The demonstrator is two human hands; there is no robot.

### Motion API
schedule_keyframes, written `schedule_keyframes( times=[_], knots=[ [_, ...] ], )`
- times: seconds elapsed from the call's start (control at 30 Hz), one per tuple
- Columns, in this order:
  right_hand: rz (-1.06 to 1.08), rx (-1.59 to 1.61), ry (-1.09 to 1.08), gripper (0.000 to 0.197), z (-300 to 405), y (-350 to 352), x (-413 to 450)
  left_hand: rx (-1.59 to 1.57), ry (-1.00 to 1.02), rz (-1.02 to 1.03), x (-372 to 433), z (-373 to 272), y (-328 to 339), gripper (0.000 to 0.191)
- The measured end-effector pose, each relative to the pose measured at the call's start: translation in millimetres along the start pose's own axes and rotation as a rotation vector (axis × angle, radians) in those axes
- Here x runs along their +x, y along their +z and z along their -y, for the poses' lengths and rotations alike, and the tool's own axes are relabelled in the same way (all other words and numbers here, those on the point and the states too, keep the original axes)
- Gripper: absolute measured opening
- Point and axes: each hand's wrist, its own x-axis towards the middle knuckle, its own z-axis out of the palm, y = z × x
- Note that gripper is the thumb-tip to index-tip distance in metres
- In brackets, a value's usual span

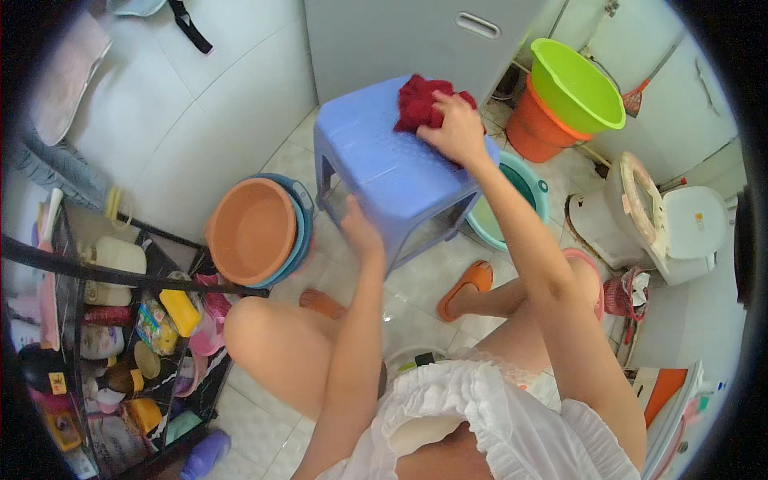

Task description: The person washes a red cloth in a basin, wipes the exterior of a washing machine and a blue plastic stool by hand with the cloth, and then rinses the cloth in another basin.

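Note:
A blue plastic stool [384,156] stands on the tiled floor in front of me, its seat facing up and looking wet in places. On the far right part of the seat lies a bunched dark red cloth [418,105]. My right hand [457,127] presses on this cloth, its fingers spread over it. At the stool's near left side, my left hand [362,228] grips the seat edge or a leg; the exact hold is partly hidden.
Stacked basins, the top one orange [255,231], sit left of the stool. A teal basin [504,225] stands behind its right side. Farther right are a green basin [576,87] over an orange bucket [534,129] and a toilet [624,222]. A crowded shelf [144,279] is at left.

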Motion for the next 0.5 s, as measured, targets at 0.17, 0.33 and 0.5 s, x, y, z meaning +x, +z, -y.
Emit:
schedule_keyframes(
  times=[0.17, 0.33, 0.5],
  knots=[
    [0.207, 0.271, -0.324, 0.045, 66, -55, -77, -0.056, 0.109, -0.056, 5, 1, -7, 0.057],
    [0.109, 0.279, -0.335, 0.044, 49, -44, -58, -0.232, 0.005, -0.031, 0, -3, -6, 0.046],
    [-0.143, 0.050, -0.076, 0.041, -4, 5, 26, -0.110, 0.016, -0.073, 6, 10, 0, 0.048]
  ],
)
